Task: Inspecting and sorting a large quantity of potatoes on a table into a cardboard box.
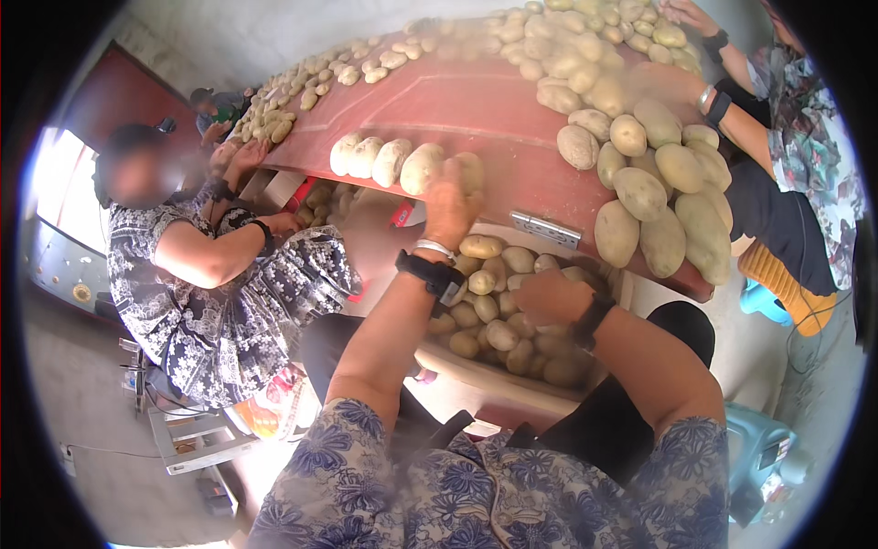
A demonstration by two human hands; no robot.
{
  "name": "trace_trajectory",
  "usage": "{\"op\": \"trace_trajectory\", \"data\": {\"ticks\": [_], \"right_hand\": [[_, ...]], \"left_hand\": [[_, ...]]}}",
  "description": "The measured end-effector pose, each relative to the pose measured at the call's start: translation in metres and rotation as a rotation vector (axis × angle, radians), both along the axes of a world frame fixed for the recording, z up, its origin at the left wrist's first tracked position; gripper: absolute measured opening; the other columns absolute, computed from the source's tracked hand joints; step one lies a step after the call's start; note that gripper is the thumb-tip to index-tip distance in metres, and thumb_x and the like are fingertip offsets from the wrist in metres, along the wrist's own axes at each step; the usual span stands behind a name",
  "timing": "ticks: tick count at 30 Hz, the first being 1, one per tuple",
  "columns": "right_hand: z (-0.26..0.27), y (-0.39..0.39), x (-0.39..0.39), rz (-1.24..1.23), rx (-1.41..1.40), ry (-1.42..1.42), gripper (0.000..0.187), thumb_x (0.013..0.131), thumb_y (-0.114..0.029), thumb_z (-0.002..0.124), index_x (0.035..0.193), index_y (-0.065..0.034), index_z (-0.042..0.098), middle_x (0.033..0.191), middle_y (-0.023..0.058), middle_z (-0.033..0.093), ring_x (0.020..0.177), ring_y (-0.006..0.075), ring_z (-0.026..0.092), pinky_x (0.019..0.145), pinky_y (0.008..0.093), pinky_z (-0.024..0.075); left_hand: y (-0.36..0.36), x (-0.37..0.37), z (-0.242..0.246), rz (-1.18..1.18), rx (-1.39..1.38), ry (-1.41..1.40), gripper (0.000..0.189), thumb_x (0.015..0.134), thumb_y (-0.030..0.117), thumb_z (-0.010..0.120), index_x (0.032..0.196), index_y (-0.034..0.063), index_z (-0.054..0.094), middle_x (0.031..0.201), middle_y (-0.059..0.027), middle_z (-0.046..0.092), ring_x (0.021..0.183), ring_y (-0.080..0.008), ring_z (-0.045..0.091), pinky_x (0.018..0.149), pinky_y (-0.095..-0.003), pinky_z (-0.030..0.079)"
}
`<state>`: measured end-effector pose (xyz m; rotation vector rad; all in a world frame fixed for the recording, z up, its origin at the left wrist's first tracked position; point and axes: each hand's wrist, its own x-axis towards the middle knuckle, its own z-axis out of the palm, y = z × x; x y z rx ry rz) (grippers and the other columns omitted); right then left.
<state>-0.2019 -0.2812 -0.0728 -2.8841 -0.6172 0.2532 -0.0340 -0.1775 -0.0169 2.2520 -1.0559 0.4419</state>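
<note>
My left hand [453, 202] is at the near edge of the red tabletop [439, 106], its fingers around the last potato [471, 170] of a short row. Several large potatoes [391, 162] line up along that edge to its left. Below, an open box [507, 388] filled with smaller potatoes [485, 309] sits between my knees. My right hand [554, 298] is low over those potatoes at the box's right side. It is blurred, and its fingertips are hard to make out, so whether it holds one is unclear.
Large potatoes [641, 192] are heaped at the table's right end, beside a co-worker's arm [744, 127]. A metal hinge [545, 228] sits on the near edge. At left, a seated person [219, 274] handles potatoes by another box. More potatoes [309, 79] lie along the far side.
</note>
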Motion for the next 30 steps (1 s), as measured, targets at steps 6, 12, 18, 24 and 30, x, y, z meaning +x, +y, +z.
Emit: {"op": "trace_trajectory", "data": {"ticks": [6,12,18,24,30], "right_hand": [[0.002,-0.003,-0.003,-0.014,-0.025,-0.001,0.015,0.069,-0.011,0.056,0.076,-0.0032,0.067,0.076,0.0121,0.066,0.071,0.0288,0.066,0.054,0.0441,0.0522],[0.022,-0.003,-0.016,0.014,0.099,-0.130,0.016,0.067,-0.022,0.064,0.077,-0.0095,0.062,0.074,0.0074,0.060,0.068,0.0247,0.061,0.060,0.0416,0.0427],[0.007,-0.009,-0.021,-0.066,0.142,-0.101,0.012,0.068,-0.010,0.057,0.071,-0.0041,0.066,0.073,0.0100,0.065,0.068,0.0260,0.065,0.050,0.0424,0.0507],[0.006,-0.017,-0.015,-0.109,0.139,-0.204,0.009,0.066,-0.011,0.059,0.070,-0.0063,0.065,0.067,0.0081,0.064,0.065,0.0258,0.065,0.047,0.0402,0.0479],[0.017,-0.026,-0.020,-0.109,0.190,-0.099,0.020,0.067,-0.021,0.066,0.077,-0.0050,0.059,0.069,0.0098,0.061,0.069,0.0280,0.058,0.059,0.0417,0.0464]], "left_hand": [[0.011,0.020,0.000,0.220,0.053,-0.154,0.042,0.064,0.007,0.064,0.105,0.0060,0.056,0.104,-0.0187,0.056,0.095,-0.0404,0.051,0.084,-0.0460,0.043],[-0.001,0.026,0.015,0.133,0.064,-0.264,0.034,0.065,0.012,0.066,0.098,0.0062,0.060,0.093,-0.0189,0.059,0.087,-0.0388,0.054,0.079,-0.0450,0.044],[-0.098,0.011,0.056,-0.147,0.228,0.157,0.035,0.071,0.015,0.067,0.103,0.0021,0.061,0.095,-0.0207,0.062,0.088,-0.0319,0.060,0.075,-0.0387,0.047],[-0.161,-0.015,0.041,-0.616,0.278,0.508,0.053,0.069,0.009,0.068,0.119,0.0059,0.051,0.105,-0.0146,0.060,0.097,-0.0321,0.057,0.083,-0.0365,0.046],[-0.155,-0.003,0.013,-0.495,0.306,0.215,0.056,0.063,0.002,0.068,0.115,0.0130,0.052,0.117,-0.0138,0.046,0.108,-0.0332,0.048,0.087,-0.0406,0.044]]}}
